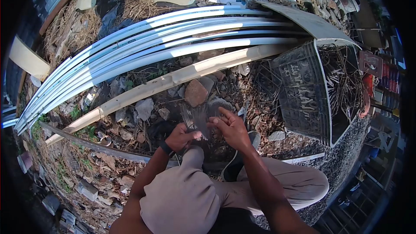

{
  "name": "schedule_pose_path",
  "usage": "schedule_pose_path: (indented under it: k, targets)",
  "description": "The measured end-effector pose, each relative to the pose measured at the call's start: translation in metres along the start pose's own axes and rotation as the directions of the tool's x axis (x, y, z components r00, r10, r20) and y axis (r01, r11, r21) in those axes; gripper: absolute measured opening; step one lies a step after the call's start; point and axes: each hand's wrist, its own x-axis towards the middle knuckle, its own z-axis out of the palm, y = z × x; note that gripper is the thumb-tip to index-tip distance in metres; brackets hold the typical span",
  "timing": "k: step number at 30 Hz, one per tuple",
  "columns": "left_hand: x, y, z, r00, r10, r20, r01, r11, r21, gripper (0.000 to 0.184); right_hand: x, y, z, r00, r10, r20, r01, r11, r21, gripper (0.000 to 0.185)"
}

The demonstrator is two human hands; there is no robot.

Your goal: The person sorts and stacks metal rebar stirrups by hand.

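My left hand (184, 137), with a dark band at the wrist, is closed on a bundle of thin greyish strands (197, 119) that stands up from the fingers above my knee. Whether the strands are wire or something else, I cannot tell. Just right of the bundle is my right hand (234, 130), its fingers curled and its thumb bent in towards them. Anything between those fingertips is too small to make out. Beyond both hands a reddish stone (196, 93) lies on the rubble.
Several long white pipes (173, 39) and a pale wooden pole (160, 84) stretch across in front. To the right, a dark container (303, 99) lies on its side, filled with thin tangled rods (342, 78). A narrow plank (108, 147) runs beside my legs among stones and dry leaves.
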Motion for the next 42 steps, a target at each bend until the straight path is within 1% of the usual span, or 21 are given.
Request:
schedule_pose_path:
  k: [1,4,7,10,13,14,16,17,19,20,22,23,25,27,29,32,35,38,41,42]
  targets:
    - [0.001,-0.002,-0.005,1.000,-0.023,-0.006,0.023,0.998,0.061,0.045,0.000,-0.002,0.005,0.999,-0.002,-0.043,-0.001,0.999,-0.049,0.067]
    - [-0.001,0.009,0.004,0.992,0.020,-0.125,-0.006,0.994,0.113,0.024,0.008,0.007,0.007,0.998,-0.023,-0.062,0.019,0.998,-0.064,0.069]
    - [0.001,0.007,0.005,0.990,0.029,-0.138,-0.007,0.988,0.157,0.021,0.004,0.015,0.011,0.992,-0.127,-0.024,0.124,0.986,-0.109,0.073]
    - [0.005,0.005,0.009,0.976,0.002,-0.216,0.047,0.974,0.223,0.020,0.008,0.028,0.009,0.995,-0.086,-0.043,0.073,0.969,-0.237,0.074]
    - [0.010,0.001,0.013,0.967,0.096,-0.237,-0.050,0.980,0.194,0.022,0.005,0.022,0.008,0.997,-0.062,-0.052,0.049,0.974,-0.220,0.072]
    - [0.010,-0.002,0.015,0.962,0.139,-0.233,-0.109,0.985,0.137,0.023,0.004,0.019,0.009,0.997,-0.053,-0.060,0.039,0.978,-0.204,0.072]
    - [0.010,-0.002,0.023,0.948,0.218,-0.230,-0.220,0.975,0.019,0.024,0.005,0.020,0.009,0.990,-0.125,-0.066,0.107,0.967,-0.232,0.070]
    - [0.009,-0.003,0.026,0.948,0.213,-0.236,-0.221,0.975,-0.005,0.026,0.004,0.021,0.009,0.985,-0.158,-0.071,0.137,0.960,-0.244,0.070]
    - [0.002,0.010,0.036,0.944,0.213,-0.252,-0.232,0.971,-0.050,0.029,-0.002,0.009,0.012,0.992,-0.094,-0.079,0.077,0.978,-0.195,0.068]
    - [0.002,0.013,0.033,0.955,0.178,-0.236,-0.181,0.983,0.010,0.029,-0.002,0.003,0.013,0.995,-0.069,-0.077,0.055,0.983,-0.173,0.067]
    - [-0.001,0.017,0.024,0.971,0.106,-0.216,-0.079,0.988,0.129,0.029,0.007,0.027,0.012,0.992,-0.111,-0.060,0.099,0.981,-0.168,0.066]
    - [0.002,0.016,0.018,0.971,0.120,-0.209,-0.090,0.985,0.147,0.029,0.012,0.040,0.009,0.990,-0.131,-0.055,0.121,0.979,-0.164,0.065]
    - [0.003,0.007,0.014,0.975,0.120,-0.188,-0.087,0.981,0.173,0.028,0.008,0.034,0.011,0.989,-0.126,-0.075,0.105,0.965,-0.242,0.065]
    - [0.002,0.002,0.012,0.970,0.117,-0.213,-0.081,0.982,0.169,0.026,0.008,0.031,0.012,0.989,-0.125,-0.075,0.099,0.953,-0.285,0.066]
    - [0.003,0.000,0.008,0.966,0.125,-0.226,-0.090,0.984,0.157,0.025,0.006,0.033,0.013,0.992,-0.115,-0.059,0.094,0.953,-0.289,0.068]
    - [0.003,-0.002,0.003,0.965,0.093,-0.246,-0.048,0.982,0.183,0.025,0.004,0.034,0.017,0.991,-0.130,-0.028,0.118,0.958,-0.262,0.070]
    - [0.003,0.006,0.008,0.968,0.070,-0.240,-0.029,0.986,0.167,0.026,0.009,0.045,0.017,0.973,-0.227,-0.036,0.208,0.935,-0.286,0.072]
    - [0.004,0.002,0.007,0.962,0.125,-0.241,-0.082,0.980,0.181,0.025,0.004,0.031,0.017,0.988,-0.155,-0.018,0.146,0.959,-0.244,0.072]
    - [0.005,0.001,0.010,0.958,0.098,-0.271,-0.066,0.990,0.125,0.027,0.002,0.024,0.017,0.988,-0.152,-0.031,0.133,0.933,-0.334,0.072]
    - [0.006,0.002,0.012,0.960,0.113,-0.257,-0.083,0.989,0.124,0.027,0.003,0.024,0.017,0.994,-0.102,-0.035,0.090,0.965,-0.246,0.070]
